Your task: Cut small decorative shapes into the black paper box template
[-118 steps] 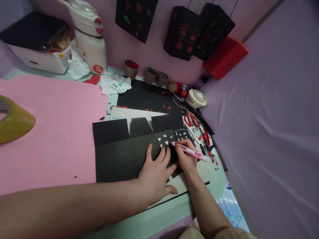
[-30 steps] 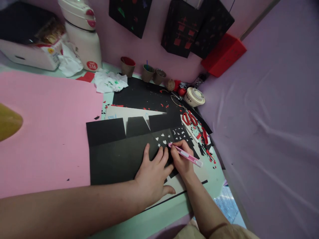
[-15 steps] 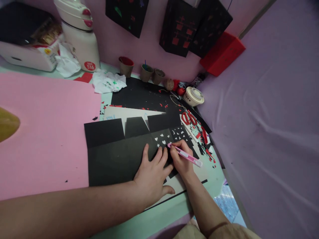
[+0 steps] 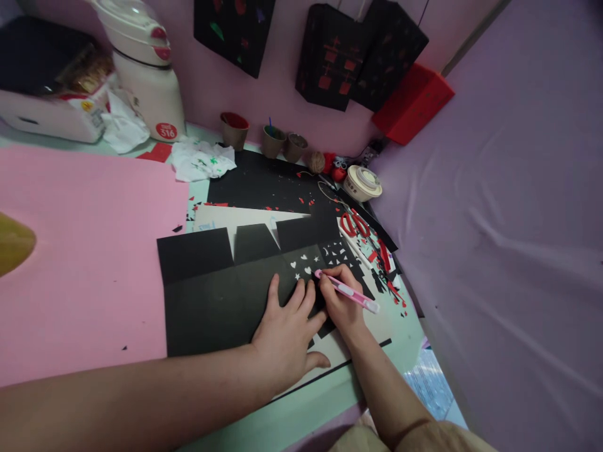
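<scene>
Black folded paper lies on the table, with heart, star and other small shapes cut through its right part. My left hand rests flat on it, fingers spread, below the cut-outs. In my right hand is a pink and white craft knife, pinched like a pen. Its tip end meets the paper beside a heart-shaped hole; the blade itself is too small to make out. A pale board shows under the paper at the right.
Red-handled scissors and paper scraps lie at the right. Pink sheet covers the left. Behind stand a white bottle, small pots and a lidded bowl. Black paper lanterns hang along the wall.
The view has shifted slightly. Both hands stay in nearly the same place on the black paper, with the craft knife still held beside the heart-shaped hole.
</scene>
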Available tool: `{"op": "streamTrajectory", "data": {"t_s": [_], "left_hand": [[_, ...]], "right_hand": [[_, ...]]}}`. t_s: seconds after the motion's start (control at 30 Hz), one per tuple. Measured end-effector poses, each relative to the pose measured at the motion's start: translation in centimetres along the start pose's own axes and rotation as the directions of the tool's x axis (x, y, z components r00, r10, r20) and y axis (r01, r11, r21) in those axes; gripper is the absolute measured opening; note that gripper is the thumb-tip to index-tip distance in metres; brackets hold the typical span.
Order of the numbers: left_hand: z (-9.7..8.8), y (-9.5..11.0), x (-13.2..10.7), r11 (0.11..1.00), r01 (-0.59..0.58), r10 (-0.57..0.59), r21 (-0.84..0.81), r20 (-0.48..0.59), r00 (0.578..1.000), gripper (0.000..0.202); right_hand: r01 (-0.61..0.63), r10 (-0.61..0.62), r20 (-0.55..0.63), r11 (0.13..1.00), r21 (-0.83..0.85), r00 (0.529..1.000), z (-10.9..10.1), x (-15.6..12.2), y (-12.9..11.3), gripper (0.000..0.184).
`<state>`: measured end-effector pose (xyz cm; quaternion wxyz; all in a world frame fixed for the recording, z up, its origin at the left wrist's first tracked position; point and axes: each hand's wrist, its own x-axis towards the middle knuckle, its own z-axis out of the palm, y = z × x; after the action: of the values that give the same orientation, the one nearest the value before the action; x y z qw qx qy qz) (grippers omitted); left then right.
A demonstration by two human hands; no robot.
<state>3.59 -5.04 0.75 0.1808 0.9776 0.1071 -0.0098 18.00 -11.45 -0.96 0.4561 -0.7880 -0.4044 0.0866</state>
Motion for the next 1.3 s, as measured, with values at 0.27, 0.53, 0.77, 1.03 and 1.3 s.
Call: {"op": "streamTrajectory", "data": {"t_s": [0.27, 0.53, 0.77, 1.03, 1.3], "left_hand": [[0.23, 0.02, 0.02, 1.0, -0.001, 0.001, 0.001, -0.025, 1.0, 0.073], [0.03, 0.04, 0.02, 1.0, 0.001, -0.001, -0.005, -0.014, 1.0, 0.073], [-0.04, -0.05, -0.12, 1.0, 0.002, -0.002, -0.003, -0.005, 1.0, 0.074], [0.51, -0.02, -0.1, 1.0, -0.001, 0.002, 0.025, -0.061, 0.998, 0.078], [0.34, 0.19, -0.33, 0.996, -0.003, 0.011, 0.095, -0.085, 0.996, 0.076]], "right_hand": [[0.036, -0.035, 0.003, 0.999, -0.027, 0.999, 0.04, 0.04, -0.19, 0.009], [-0.002, 0.002, 0.006, 1.0, 0.008, 1.0, 0.02, 0.04, 0.24, 0.009], [-0.02, 0.02, 0.0, 0.998, 0.058, 1.0, -0.02, 0.08, 0.39, 0.009], [-0.027, 0.035, -0.053, 0.99, 0.135, 0.998, -0.14, 0.56, 0.01, 0.013], [-0.026, 0.022, 0.023, 0.987, 0.159, 0.999, -0.74, 0.75, -0.36, 0.009]]}}
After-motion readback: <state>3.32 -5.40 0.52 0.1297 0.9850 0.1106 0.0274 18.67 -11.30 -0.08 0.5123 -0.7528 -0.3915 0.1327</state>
